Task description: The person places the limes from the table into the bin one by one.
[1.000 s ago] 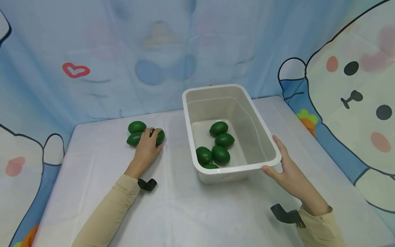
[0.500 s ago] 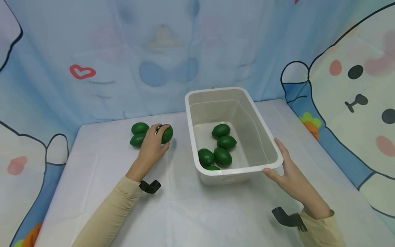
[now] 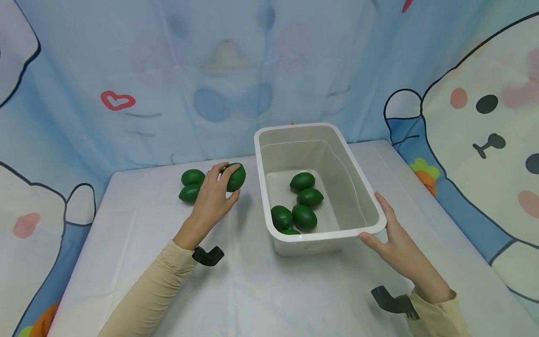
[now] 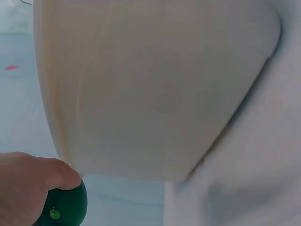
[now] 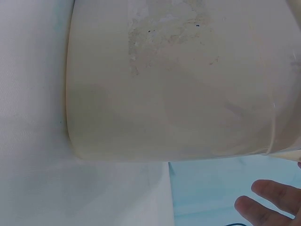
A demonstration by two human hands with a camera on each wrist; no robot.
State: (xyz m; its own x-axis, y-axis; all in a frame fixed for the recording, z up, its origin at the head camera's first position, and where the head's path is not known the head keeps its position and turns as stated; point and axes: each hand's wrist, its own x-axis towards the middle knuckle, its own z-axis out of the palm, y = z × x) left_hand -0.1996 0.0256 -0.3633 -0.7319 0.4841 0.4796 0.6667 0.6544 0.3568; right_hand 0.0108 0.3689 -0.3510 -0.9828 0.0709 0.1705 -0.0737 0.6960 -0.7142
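My left hand (image 3: 212, 194) grips a dark green lime (image 3: 237, 178), held up off the table with its shadow below. In the left wrist view the lime's stem scar (image 4: 55, 213) shows under a finger. Two more limes (image 3: 193, 177) lie on the table just left of that hand. A white plastic tub (image 3: 311, 235) stands to the right with several limes (image 3: 304, 217) inside. My right hand (image 3: 397, 243) rests at the tub's near right corner, thumb at the front rim and fingers along the right side. In the right wrist view, two fingers (image 5: 263, 212) reach out straight beside the tub.
A white cloth (image 3: 261, 290) covers the table. Behind it hangs a blue curtain (image 3: 160, 61) printed with cartoon figures, close to the tub's far end. The tub's high walls stand between the two hands.
My left hand has lifted a lime from beside the other two and moved it right, toward the tub. My right hand stays at the tub's corner. The head view has shifted slightly.
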